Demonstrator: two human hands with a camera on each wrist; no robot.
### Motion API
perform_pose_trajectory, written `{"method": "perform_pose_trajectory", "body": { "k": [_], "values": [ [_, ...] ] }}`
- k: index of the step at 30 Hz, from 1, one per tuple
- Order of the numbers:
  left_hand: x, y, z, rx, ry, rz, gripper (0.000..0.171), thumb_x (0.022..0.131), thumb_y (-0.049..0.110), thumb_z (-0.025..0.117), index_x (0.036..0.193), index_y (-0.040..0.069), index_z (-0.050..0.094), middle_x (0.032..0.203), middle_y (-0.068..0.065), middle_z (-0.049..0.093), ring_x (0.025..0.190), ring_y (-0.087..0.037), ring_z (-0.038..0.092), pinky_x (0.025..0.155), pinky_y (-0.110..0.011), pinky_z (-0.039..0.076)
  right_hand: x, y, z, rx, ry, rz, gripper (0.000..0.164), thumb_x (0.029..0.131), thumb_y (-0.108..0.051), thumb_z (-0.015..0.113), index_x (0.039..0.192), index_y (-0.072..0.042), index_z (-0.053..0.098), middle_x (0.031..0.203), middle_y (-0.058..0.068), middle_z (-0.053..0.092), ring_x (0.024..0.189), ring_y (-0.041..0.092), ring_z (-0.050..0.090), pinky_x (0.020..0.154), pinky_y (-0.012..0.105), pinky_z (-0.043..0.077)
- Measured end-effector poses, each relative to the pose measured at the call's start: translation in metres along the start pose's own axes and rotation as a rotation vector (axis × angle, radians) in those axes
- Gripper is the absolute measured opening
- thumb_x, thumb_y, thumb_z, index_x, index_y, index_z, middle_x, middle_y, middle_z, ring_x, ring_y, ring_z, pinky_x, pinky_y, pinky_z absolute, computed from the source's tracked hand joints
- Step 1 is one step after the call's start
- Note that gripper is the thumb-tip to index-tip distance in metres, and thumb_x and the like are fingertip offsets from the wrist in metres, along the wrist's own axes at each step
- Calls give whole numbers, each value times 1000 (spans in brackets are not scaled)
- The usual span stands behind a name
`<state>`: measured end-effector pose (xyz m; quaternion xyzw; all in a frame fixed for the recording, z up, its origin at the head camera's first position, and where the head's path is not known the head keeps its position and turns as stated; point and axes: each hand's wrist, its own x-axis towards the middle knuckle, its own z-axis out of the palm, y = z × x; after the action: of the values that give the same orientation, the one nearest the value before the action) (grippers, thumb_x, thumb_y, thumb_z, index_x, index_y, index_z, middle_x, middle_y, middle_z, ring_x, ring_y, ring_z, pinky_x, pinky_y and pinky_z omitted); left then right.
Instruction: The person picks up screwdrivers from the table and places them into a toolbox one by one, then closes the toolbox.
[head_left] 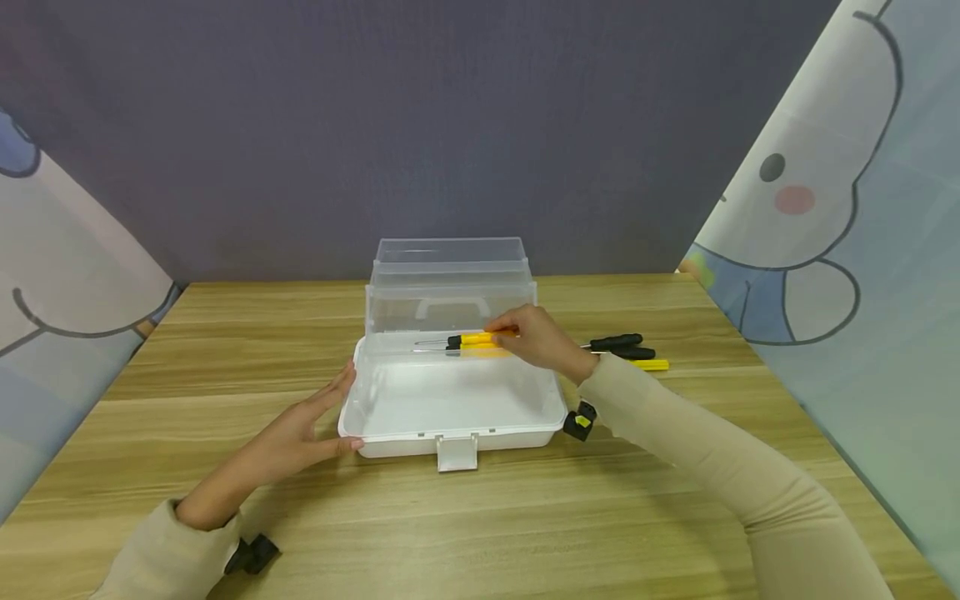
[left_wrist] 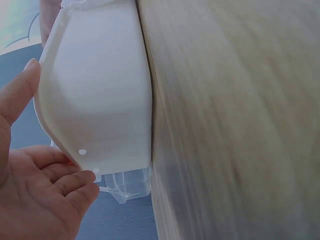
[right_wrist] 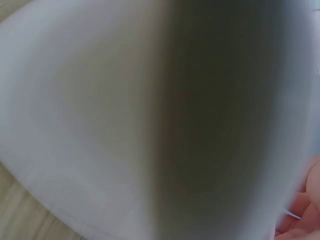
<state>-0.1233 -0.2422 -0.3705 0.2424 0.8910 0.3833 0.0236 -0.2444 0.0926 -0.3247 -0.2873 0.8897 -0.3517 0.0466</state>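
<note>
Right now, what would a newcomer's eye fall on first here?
Probably the open white box on the wooden table, its clear lid raised at the back. Next, the right hand, holding a yellow-handled screwdriver over the box's far part, and the left hand touching its left side. Black-handled tools lie to the right.

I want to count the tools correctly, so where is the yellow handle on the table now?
In the head view, the yellow handle lies right of the white box, just beyond the right sleeve and beside two black handles.
</note>
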Motion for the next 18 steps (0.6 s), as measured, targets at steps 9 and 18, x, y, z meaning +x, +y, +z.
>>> {"method": "perform_pose_trajectory", "body": {
  "k": [9,18],
  "values": [
    [0,-1,0,3,5,8,89,83,26,73,149,1,18,154,-22,14,135,-50,17,97,-1,10,-1,-2,0,-10,-7,13,21,89,0,61,109,3,69,109,17,68,93,23,64,77,30,53],
    [1,-1,-1,6,2,1,89,84,27,72,149,2,18,154,-21,13,136,-49,17,96,-2,10,1,0,1,1,21,10,22,88,1,61,109,4,68,110,18,67,96,26,63,82,33,52]
  ]
}}
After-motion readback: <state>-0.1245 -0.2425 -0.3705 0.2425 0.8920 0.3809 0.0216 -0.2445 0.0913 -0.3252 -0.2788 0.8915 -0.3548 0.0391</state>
